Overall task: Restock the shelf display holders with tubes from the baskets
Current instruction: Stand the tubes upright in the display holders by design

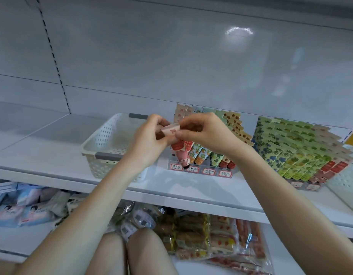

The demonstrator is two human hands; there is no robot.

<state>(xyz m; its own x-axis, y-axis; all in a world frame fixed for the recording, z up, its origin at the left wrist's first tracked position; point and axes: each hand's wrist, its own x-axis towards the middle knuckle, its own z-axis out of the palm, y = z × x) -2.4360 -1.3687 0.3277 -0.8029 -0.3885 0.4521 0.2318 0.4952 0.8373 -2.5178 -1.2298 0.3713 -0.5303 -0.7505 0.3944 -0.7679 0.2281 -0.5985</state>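
Both my hands hold one pink tube (179,150) above the left display holder (201,171). My left hand (150,139) grips its flat crimped end from the left, and my right hand (203,133) pinches the same end from the right. The tube hangs cap-down over the holder's leftmost lane. That clear holder carries rows of pink, orange, green and red tubes with price labels along its front. A white perforated basket (104,143) with grey handles stands on the shelf just left of my hands; its inside looks bare.
A second display holder (302,155) packed with green, blue and pink tubes stands to the right. Another white basket (348,179) sits at the far right edge. Below the white shelf (191,195) lie packaged goods. My knees show at the bottom.
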